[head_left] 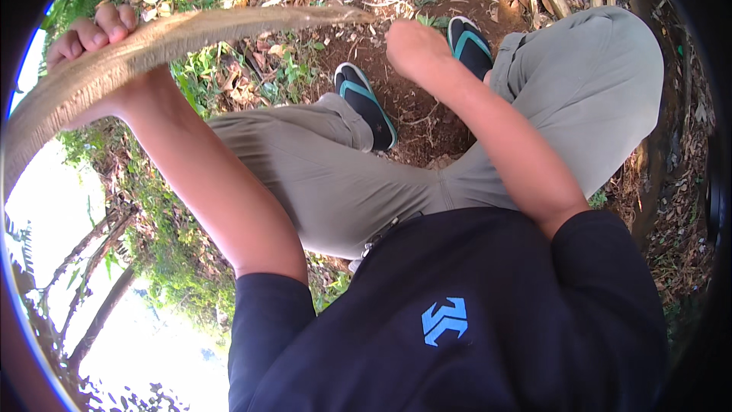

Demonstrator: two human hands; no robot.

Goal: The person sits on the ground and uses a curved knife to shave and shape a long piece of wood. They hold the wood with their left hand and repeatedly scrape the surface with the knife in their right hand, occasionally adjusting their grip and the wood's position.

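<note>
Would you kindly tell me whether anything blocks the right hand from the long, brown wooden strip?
Nothing visible does; in this view, only brown soil shows in the gap between the right hand and the tapered wooden strip.

Outdoors, bare soil [418, 120], dry leaves [238, 85], greenery [171, 263]

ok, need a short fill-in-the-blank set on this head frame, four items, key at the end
1. The long piece gripped by the left hand is made of ____.
2. The hand by the thin end of that piece is the person's ____ one.
3. The mark on the front of the black shirt is coloured ____.
4. Counting both feet, the number of dark sandals in view is ____.

Missing words: wood; right; blue; two.
</note>
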